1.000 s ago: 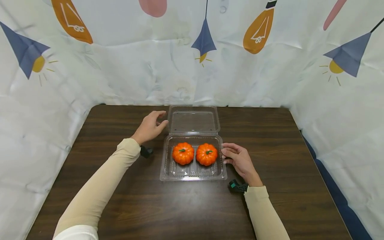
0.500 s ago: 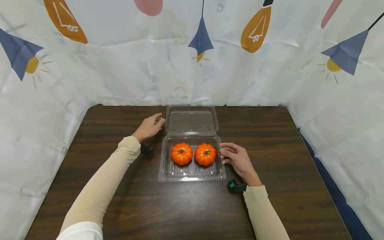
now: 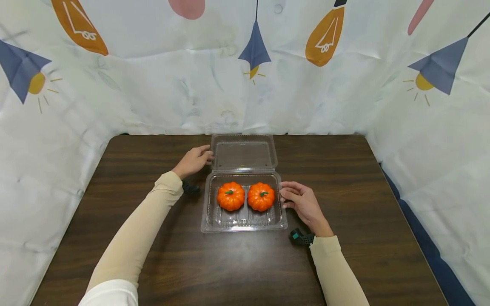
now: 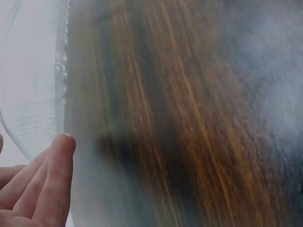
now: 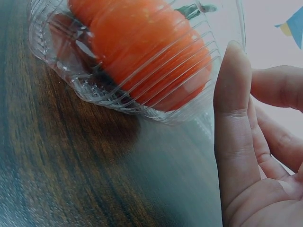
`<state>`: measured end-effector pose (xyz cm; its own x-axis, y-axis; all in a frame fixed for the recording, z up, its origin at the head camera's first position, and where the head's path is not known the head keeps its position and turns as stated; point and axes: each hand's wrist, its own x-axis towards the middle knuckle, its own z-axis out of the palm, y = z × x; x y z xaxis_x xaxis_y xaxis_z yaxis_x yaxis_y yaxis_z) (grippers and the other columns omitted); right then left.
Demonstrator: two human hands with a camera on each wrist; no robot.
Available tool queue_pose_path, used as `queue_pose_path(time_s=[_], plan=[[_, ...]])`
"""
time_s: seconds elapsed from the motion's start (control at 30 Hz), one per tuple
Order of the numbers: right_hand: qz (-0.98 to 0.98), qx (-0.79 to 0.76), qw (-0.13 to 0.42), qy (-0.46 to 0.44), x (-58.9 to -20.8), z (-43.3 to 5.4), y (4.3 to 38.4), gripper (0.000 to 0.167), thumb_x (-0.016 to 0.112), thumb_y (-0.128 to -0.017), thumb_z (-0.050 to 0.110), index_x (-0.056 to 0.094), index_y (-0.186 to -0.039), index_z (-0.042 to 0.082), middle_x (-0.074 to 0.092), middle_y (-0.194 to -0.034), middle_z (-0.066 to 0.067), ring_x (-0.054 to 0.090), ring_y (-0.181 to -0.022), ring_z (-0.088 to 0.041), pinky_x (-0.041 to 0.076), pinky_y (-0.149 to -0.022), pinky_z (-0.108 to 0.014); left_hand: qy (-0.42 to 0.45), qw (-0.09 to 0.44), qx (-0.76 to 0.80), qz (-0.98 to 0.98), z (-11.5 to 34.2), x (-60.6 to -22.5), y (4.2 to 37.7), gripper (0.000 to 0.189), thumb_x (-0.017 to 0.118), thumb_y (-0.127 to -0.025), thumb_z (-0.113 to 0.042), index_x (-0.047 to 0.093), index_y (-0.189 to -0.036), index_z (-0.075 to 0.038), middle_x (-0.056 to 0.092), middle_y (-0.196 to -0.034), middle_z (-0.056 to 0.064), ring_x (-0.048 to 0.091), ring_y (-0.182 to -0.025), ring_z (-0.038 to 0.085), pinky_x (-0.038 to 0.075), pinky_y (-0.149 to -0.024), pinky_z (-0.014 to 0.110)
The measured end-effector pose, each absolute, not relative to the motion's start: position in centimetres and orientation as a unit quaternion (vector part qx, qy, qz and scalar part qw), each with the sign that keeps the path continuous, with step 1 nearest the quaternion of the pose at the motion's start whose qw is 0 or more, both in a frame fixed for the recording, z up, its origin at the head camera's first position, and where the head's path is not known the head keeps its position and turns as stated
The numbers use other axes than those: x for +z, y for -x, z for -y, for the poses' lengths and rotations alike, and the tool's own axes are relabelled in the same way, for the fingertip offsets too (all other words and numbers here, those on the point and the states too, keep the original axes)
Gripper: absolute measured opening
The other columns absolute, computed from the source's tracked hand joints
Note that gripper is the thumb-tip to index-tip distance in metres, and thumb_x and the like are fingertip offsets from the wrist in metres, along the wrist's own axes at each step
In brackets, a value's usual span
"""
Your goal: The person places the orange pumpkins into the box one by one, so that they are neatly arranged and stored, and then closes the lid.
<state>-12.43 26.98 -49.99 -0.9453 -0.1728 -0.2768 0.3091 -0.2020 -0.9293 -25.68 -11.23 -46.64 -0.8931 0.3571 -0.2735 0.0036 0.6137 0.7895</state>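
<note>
A hinged clear plastic container stands on the table, its lid folded back flat behind the base. Two small orange pumpkins with green stems sit side by side in the base. My left hand is at the lid's left edge, with fairly straight fingers; in the left wrist view its fingertip lies right at the ridged edge. At the base's right rim, my right hand holds the edge between thumb and fingers. The right wrist view shows that thumb upright beside the wall, hiding the index fingertip.
The dark wood-grain table extends around the container. A white printed cloth hangs along the back and sides, right behind the lid. Dark blue fabric shows beyond the table's right edge.
My left hand has come down slightly and closer to the lid's left edge, its fingers drawing nearer together. My right hand stays at the base's rim. The whole scene shifts slightly left with the head.
</note>
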Motion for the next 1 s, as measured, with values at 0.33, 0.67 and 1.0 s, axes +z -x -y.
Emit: queue_pose_path(time_s=[0.33,0.67,1.0], plan=[[-0.610,-0.775,0.156,-0.052,-49.8,-26.9,12.4,0.036,0.070,-0.098,0.008,0.061,-0.131,-0.005,0.076,-0.093,0.005,0.069,-0.074,-0.009,0.063,-0.065,-0.023,-0.097,0.235,0.436,-0.863,11.1,-46.9,25.7,0.060,0.028,-0.115,-0.029,0.013,-0.165,0.000,0.048,-0.155,0.029,0.055,-0.138,0.045,0.043,-0.119,0.058],[-0.611,-0.775,0.154,-0.053,-49.7,-26.9,12.4,0.037,0.070,-0.098,0.008,0.060,-0.131,-0.006,0.075,-0.092,0.005,0.069,-0.074,-0.010,0.063,-0.065,-0.023,-0.087,0.231,0.477,-0.843,11.0,-46.5,25.8,0.059,0.035,-0.114,-0.025,0.016,-0.165,-0.003,0.049,-0.155,0.028,0.056,-0.138,0.044,0.045,-0.118,0.056],[-0.607,-0.778,0.155,-0.055,-49.7,-27.0,12.4,0.035,0.070,-0.098,0.008,0.061,-0.130,-0.004,0.075,-0.092,0.005,0.069,-0.074,-0.009,0.063,-0.064,-0.023,-0.086,0.215,0.526,-0.818,10.7,-45.6,25.7,0.058,0.035,-0.114,-0.021,0.014,-0.166,-0.005,0.044,-0.159,0.028,0.053,-0.141,0.042,0.048,-0.117,0.052]])
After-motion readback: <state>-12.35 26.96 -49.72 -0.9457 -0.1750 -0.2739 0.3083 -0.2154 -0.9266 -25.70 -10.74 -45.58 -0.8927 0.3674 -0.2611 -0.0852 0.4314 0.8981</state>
